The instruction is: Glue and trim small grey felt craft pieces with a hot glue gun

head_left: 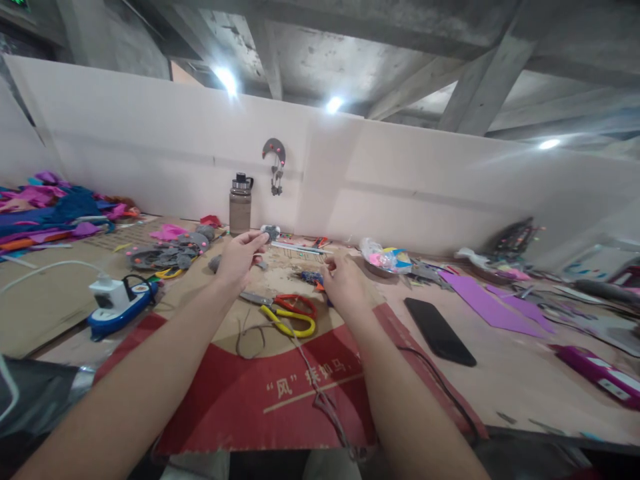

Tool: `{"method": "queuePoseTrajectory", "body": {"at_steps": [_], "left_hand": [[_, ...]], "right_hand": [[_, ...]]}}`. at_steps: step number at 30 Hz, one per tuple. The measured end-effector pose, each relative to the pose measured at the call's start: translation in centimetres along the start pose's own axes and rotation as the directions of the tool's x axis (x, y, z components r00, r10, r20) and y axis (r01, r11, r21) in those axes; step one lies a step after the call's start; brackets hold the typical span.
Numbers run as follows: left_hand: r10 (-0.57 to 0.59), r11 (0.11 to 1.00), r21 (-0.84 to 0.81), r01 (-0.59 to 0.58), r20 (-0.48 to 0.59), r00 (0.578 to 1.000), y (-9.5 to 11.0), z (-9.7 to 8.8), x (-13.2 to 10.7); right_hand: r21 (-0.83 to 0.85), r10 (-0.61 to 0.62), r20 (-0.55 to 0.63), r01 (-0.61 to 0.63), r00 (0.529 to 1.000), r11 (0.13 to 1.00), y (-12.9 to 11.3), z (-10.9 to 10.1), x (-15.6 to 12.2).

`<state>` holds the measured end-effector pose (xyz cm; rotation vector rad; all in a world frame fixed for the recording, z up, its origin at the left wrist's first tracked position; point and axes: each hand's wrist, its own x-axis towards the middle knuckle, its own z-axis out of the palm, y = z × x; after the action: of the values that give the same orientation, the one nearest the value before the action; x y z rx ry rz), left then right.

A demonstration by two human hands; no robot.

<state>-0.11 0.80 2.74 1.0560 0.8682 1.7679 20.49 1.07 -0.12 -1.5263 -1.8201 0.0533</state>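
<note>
My left hand (239,259) is closed in a pinch on a small grey felt piece (271,232), held up at the fingertips. Across from it, the fingers of my right hand (345,280) are bent together; what they hold, if anything, is too small to make out. A thin pale stick (300,249) shows between and beyond the hands. Just left of the right hand lies a small blue and orange object (311,277), partly covered. Nearer me are scissors (290,315) with red and yellow handle loops, and a thin grey-brown cord (313,373) trails toward the front edge.
A red and tan cardboard sheet (225,400) covers the table before me. Left stand a blue power strip (123,310) and grey felt scraps (170,253). A bottle (241,207) stands behind. On the right lie a black phone (440,331), purple sheets (493,307) and a magenta box (597,375).
</note>
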Motion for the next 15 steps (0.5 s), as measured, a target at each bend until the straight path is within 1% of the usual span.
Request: {"method": "queuePoseTrajectory", "body": {"at_steps": [1, 2, 4, 5, 6, 8, 13, 15], "left_hand": [[0.004, 1.000, 0.001, -0.004, -0.007, 1.000, 0.0, 0.0, 0.0], [0.006, 1.000, -0.001, -0.006, -0.017, 1.000, 0.0, -0.1, 0.1], [0.004, 1.000, -0.021, -0.006, -0.048, 0.999, 0.1, -0.2, 0.2], [0.000, 0.999, -0.042, -0.003, -0.061, 0.998, 0.2, -0.3, 0.3], [-0.006, 0.998, -0.071, 0.001, -0.076, 0.997, 0.3, -0.5, 0.4], [-0.032, 0.990, -0.138, 0.017, -0.103, 0.994, 0.4, -0.9, 0.8], [-0.168, 0.955, -0.268, 0.126, -0.140, 0.976, 0.2, -2.0, 1.9], [-0.187, 0.948, -0.285, 0.145, -0.128, 0.974, 0.0, -2.1, 2.0]], "right_hand": [[-0.084, 0.053, 0.000, -0.053, 0.999, 0.995, 0.7, 0.1, 0.3], [-0.151, 0.100, 0.033, -0.094, 0.994, 0.984, 1.4, 0.2, 0.5], [-0.228, 0.196, 0.141, -0.161, 0.970, 0.960, 2.5, 0.8, 0.7], [-0.240, 0.222, 0.194, -0.173, 0.956, 0.955, 2.9, 1.2, 0.8], [-0.239, 0.231, 0.230, -0.175, 0.946, 0.955, 3.3, 1.6, 0.8], [-0.226, 0.223, 0.264, -0.164, 0.938, 0.960, 3.8, 2.3, 0.7], [-0.231, 0.232, 0.273, -0.170, 0.934, 0.958, 3.7, 3.0, 0.3], [-0.233, 0.250, 0.280, -0.188, 0.927, 0.954, 3.5, 3.1, 0.1]]}}
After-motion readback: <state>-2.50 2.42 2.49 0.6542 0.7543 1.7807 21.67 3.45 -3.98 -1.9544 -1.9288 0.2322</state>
